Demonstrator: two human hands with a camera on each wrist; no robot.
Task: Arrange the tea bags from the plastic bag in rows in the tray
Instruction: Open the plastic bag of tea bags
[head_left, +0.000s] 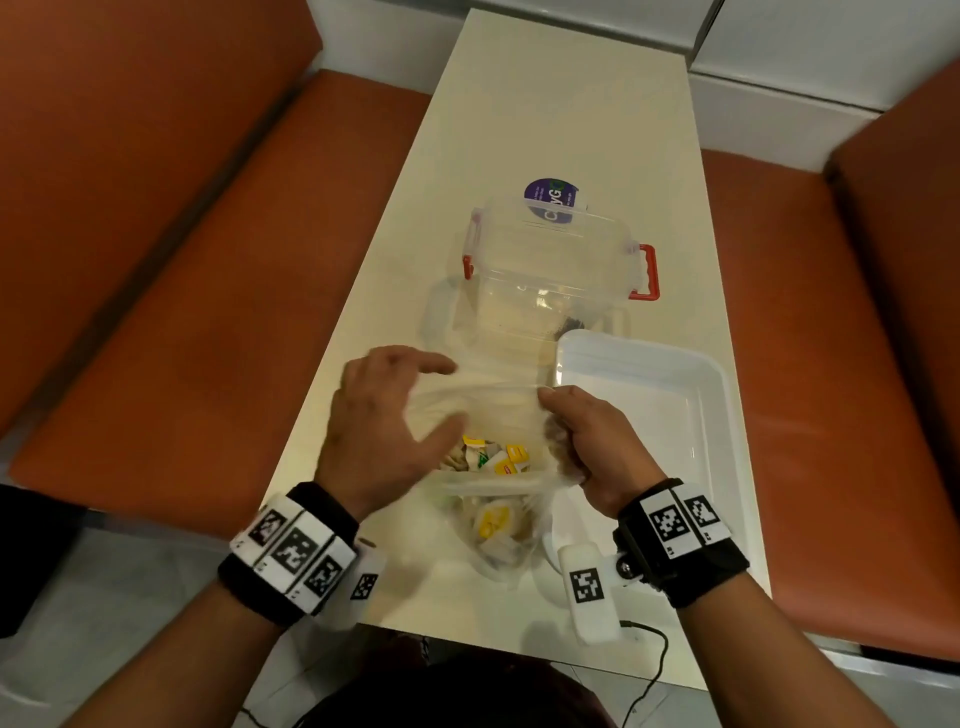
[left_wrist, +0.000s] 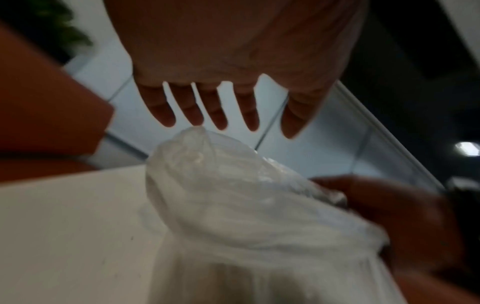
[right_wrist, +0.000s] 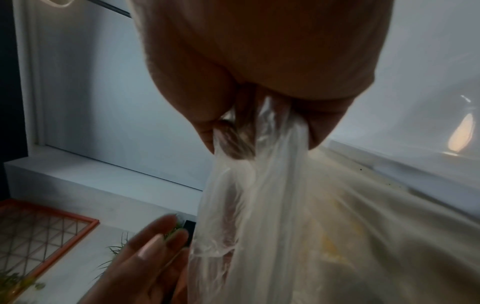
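A thin clear plastic bag (head_left: 488, 410) stands open on the table between my hands, with several tea bags (head_left: 498, 457) with yellow tags inside. My right hand (head_left: 587, 441) grips the bag's right edge in a fist; bunched plastic (right_wrist: 265, 131) runs out from between its fingers. My left hand (head_left: 389, 415) hovers at the bag's left side with fingers spread and straight (left_wrist: 221, 115), holding nothing, just above the plastic bag (left_wrist: 233, 195). The white tray (head_left: 691, 410) lies to the right of the bag and is empty.
A clear storage box (head_left: 550, 280) with red latches stands behind the bag, with a round purple sticker (head_left: 550, 200) beyond it. The narrow cream table (head_left: 519, 130) runs between orange bench seats (head_left: 182, 291). A cable (head_left: 649, 670) hangs off the near edge.
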